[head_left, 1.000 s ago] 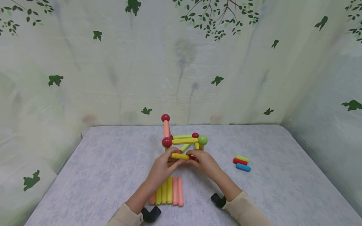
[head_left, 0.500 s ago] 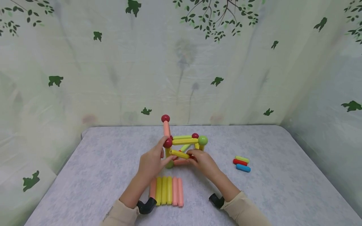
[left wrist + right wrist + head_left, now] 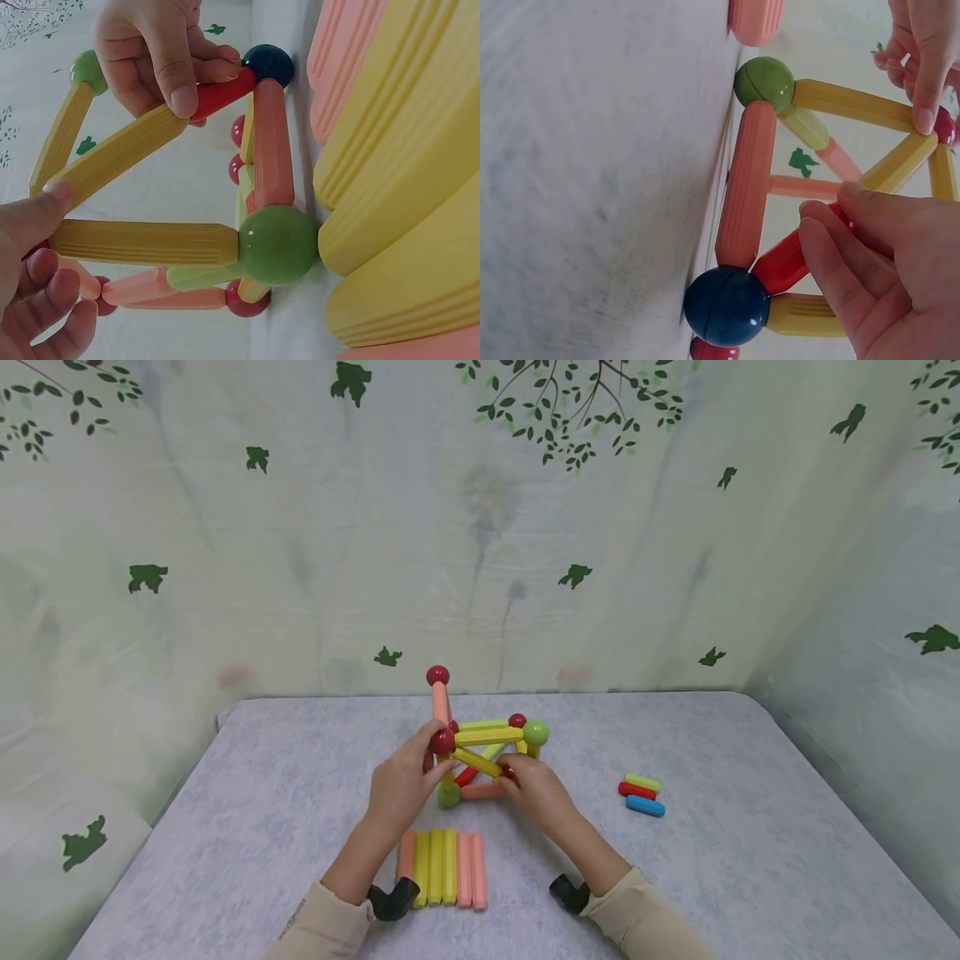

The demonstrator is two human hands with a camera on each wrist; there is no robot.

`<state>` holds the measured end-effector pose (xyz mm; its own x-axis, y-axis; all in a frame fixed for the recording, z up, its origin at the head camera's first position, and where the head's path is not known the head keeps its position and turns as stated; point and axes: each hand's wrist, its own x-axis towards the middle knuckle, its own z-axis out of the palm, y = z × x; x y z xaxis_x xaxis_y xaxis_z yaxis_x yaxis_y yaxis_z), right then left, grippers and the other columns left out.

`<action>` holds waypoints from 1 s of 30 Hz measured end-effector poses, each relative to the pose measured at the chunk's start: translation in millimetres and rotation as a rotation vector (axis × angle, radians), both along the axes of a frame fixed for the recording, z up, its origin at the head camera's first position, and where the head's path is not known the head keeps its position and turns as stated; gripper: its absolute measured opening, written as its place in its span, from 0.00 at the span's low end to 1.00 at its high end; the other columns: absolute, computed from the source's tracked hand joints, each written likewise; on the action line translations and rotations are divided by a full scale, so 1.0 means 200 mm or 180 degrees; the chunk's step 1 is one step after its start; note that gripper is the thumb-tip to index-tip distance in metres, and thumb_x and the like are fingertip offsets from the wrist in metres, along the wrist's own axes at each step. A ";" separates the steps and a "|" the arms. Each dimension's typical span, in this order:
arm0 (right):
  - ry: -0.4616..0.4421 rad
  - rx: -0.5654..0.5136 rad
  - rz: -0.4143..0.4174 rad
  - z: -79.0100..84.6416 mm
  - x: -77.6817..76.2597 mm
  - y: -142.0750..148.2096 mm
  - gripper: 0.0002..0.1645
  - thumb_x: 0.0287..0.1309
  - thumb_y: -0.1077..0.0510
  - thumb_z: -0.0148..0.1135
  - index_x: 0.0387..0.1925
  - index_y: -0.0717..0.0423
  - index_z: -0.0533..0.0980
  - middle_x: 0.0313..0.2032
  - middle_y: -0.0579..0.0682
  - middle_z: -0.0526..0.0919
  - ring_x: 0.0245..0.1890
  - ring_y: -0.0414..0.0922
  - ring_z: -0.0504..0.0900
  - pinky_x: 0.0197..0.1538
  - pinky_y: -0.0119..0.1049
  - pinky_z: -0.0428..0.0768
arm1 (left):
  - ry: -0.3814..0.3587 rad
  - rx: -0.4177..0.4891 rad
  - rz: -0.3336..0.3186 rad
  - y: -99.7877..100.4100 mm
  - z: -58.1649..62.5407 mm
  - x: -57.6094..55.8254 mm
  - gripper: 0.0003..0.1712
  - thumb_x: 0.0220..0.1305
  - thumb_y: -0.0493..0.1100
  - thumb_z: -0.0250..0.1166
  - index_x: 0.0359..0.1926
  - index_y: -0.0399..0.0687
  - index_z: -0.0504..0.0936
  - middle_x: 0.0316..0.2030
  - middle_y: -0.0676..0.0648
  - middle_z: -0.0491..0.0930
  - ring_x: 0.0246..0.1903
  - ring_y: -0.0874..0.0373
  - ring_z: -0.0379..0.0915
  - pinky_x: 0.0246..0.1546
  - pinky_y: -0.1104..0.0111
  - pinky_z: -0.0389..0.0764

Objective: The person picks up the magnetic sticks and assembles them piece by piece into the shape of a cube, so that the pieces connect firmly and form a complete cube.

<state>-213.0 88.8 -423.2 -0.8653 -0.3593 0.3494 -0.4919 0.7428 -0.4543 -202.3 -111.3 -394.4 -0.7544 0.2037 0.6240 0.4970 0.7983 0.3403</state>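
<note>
A frame of magnetic rods and balls stands mid-table. My left hand (image 3: 397,789) holds its upper left red ball (image 3: 443,741), index finger over it. The left thumb presses the upper end of a slanting yellow magnetic rod (image 3: 120,156) close against that ball. My right hand (image 3: 542,793) pinches the rod's lower end where it meets a red magnetic rod (image 3: 784,261). That red rod runs down to a dark blue ball (image 3: 727,306). A pink rod (image 3: 746,187) links the blue ball to a green ball (image 3: 765,82). Above the left hand, a pink rod (image 3: 441,703) rises to another red ball (image 3: 437,675).
Several loose yellow rods (image 3: 435,868) and pink rods (image 3: 472,870) lie in a row before the frame. Farther right lie short rods: green (image 3: 642,782), red (image 3: 637,791) and blue (image 3: 645,806). A leaf-printed curtain (image 3: 300,527) hangs behind the table (image 3: 750,827).
My left hand has moved up and left from the yellow rod to the red ball. The rod's left end has swung up to that ball. The right hand has barely moved.
</note>
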 end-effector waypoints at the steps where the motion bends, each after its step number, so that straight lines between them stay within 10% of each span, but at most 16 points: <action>1: 0.0004 -0.0008 -0.0009 0.00 0.00 0.00 0.11 0.50 0.59 0.65 0.37 0.57 0.77 0.32 0.47 0.79 0.32 0.40 0.76 0.37 0.33 0.77 | 0.0004 0.0010 0.0000 0.00 0.00 0.00 0.32 0.45 0.45 0.72 0.51 0.50 0.69 0.25 0.51 0.73 0.19 0.63 0.62 0.16 0.77 0.67; 7: 0.0159 -0.0115 0.0065 0.00 0.01 0.01 0.14 0.48 0.59 0.66 0.39 0.57 0.76 0.35 0.49 0.79 0.34 0.41 0.77 0.37 0.32 0.77 | -0.0026 0.0050 0.0003 0.01 -0.01 0.00 0.31 0.47 0.45 0.71 0.52 0.52 0.68 0.31 0.49 0.78 0.21 0.61 0.66 0.21 0.75 0.74; 12: 0.1178 -0.0617 0.0337 0.02 0.04 0.07 0.20 0.45 0.61 0.68 0.41 0.60 0.72 0.32 0.49 0.75 0.26 0.39 0.73 0.28 0.27 0.76 | -0.0135 0.0180 -0.0061 0.01 -0.02 0.01 0.30 0.51 0.45 0.68 0.55 0.53 0.67 0.35 0.49 0.75 0.22 0.63 0.64 0.21 0.76 0.72; 16: 0.1731 -0.0966 0.0079 0.06 0.04 0.12 0.27 0.47 0.60 0.68 0.48 0.61 0.67 0.38 0.54 0.70 0.34 0.45 0.71 0.33 0.35 0.75 | -0.0143 0.0379 -0.0179 0.00 -0.02 0.02 0.29 0.53 0.41 0.66 0.56 0.50 0.67 0.35 0.48 0.72 0.23 0.62 0.65 0.22 0.75 0.73; 23: 0.0488 -0.0907 -0.0088 0.07 0.02 0.12 0.36 0.51 0.63 0.64 0.60 0.48 0.60 0.50 0.50 0.70 0.40 0.43 0.75 0.40 0.36 0.78 | -0.0271 0.0578 -0.0196 -0.03 0.00 0.00 0.27 0.52 0.36 0.66 0.54 0.47 0.69 0.36 0.47 0.75 0.26 0.59 0.72 0.25 0.72 0.76; 30: 0.0247 -0.1123 0.0162 0.07 0.02 0.07 0.33 0.51 0.67 0.62 0.59 0.51 0.63 0.46 0.49 0.74 0.38 0.41 0.77 0.37 0.29 0.77 | -0.0549 0.0728 -0.0128 -0.09 0.03 -0.05 0.25 0.57 0.36 0.62 0.56 0.48 0.69 0.40 0.43 0.76 0.28 0.55 0.76 0.29 0.65 0.79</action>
